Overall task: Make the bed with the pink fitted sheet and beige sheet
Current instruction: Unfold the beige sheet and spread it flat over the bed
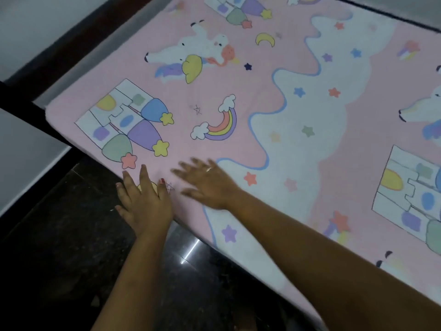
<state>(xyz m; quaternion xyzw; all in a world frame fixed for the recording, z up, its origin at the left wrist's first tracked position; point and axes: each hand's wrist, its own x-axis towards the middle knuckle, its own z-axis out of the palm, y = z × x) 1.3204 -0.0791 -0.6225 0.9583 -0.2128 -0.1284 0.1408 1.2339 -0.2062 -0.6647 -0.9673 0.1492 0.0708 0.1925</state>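
Pink fitted sheet (202, 89), near edge diagonal upper-left to lower-right, left hand (145, 206) and right hand (210, 185) flat, outspread

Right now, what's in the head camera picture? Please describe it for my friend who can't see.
A person's left hand and right hand lie flat, fingers spread, on the pink fitted sheet near the bed's edge. The sheet shows a rainbow, castles, unicorns and stars; a dark floor lies beside the bed.
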